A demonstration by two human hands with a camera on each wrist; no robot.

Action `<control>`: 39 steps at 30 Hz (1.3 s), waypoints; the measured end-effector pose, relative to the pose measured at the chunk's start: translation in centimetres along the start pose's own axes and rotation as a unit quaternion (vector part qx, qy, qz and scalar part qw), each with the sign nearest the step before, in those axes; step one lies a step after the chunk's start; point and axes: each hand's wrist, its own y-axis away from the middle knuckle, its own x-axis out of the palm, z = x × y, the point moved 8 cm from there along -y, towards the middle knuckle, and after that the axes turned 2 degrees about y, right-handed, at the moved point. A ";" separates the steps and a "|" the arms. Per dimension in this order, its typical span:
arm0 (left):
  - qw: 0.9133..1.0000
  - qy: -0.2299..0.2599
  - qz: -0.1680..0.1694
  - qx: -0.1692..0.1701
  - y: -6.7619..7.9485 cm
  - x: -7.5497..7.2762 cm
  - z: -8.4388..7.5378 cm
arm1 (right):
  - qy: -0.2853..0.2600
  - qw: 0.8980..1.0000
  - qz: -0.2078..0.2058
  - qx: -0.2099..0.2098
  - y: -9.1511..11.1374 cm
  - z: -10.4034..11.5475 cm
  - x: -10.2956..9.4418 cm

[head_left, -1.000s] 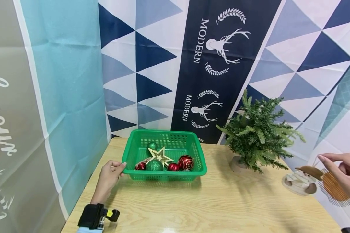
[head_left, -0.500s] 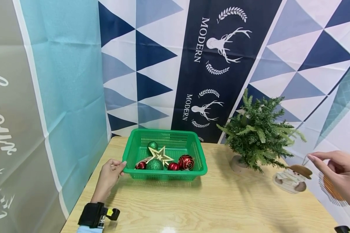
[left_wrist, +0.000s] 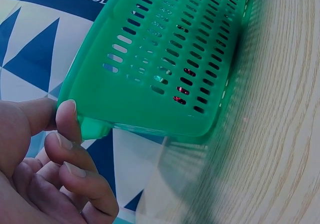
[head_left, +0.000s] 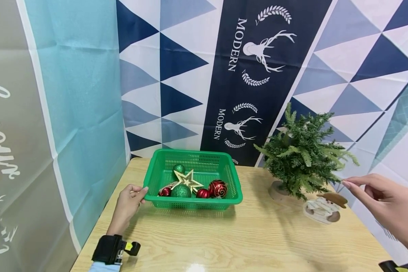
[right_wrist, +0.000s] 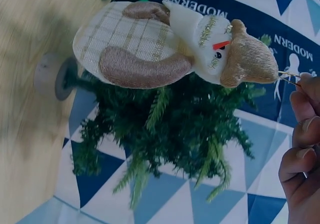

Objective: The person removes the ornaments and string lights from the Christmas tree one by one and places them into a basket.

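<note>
A snowman ornament (right_wrist: 145, 44) with a brown hat, an orange nose and a plaid body hangs by a thin loop. My right hand (head_left: 384, 206) pinches that loop between thumb and forefinger, just right of the small Christmas tree (head_left: 302, 155). In the head view the snowman hangs beside the tree's lower right branches, above the table. My left hand (head_left: 127, 206) grips the near left corner of the green basket (head_left: 193, 204); the left wrist view shows thumb and forefinger on its rim.
Inside the basket lie a gold star (head_left: 187, 180), a green glitter ball (head_left: 181, 191), a smaller green ball (head_left: 178, 169), a swirled red ball (head_left: 218, 188) and smaller red ones. The wooden table (head_left: 224, 238) meets a patterned cloth backdrop (head_left: 180, 87) behind and a light blue one at left.
My right hand has carried the snowman ornament leftward, closer to the tree. The left hand stays on the basket's corner, and the basket has not moved on the table.
</note>
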 end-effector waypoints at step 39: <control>1.000 0.001 -0.006 0.003 0.1 0.0 0.0 | -0.079 0.992 0.022 -0.094 -3.4 8.4 4.1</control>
